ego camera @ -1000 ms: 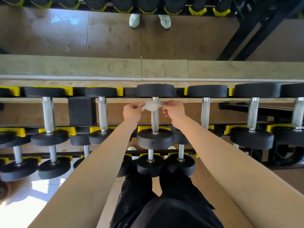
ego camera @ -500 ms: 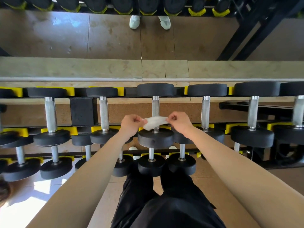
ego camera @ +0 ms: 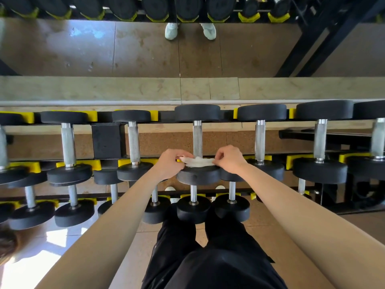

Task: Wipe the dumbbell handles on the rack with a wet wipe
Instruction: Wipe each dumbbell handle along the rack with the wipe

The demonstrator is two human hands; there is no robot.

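Observation:
A white wet wipe [ego camera: 198, 161] is stretched across the near end of a knurled steel dumbbell handle [ego camera: 197, 138] in the middle of the top rack row. My left hand [ego camera: 169, 163] pinches the wipe's left end. My right hand [ego camera: 229, 158] pinches its right end. The wipe lies just above the dumbbell's near black head [ego camera: 198, 175]. The handle's upper part is bare up to the far head [ego camera: 197, 112].
Other black dumbbells with steel handles [ego camera: 260, 139] line the top row on yellow cradles [ego camera: 258, 157]. A lower row of smaller dumbbells [ego camera: 193, 208] sits nearer my legs. A mirror behind the rack [ego camera: 108, 140] reflects the floor and white shoes [ego camera: 171, 31].
Both hands have slid the wipe down the handle, from its far end by the back head to its near end by the front head.

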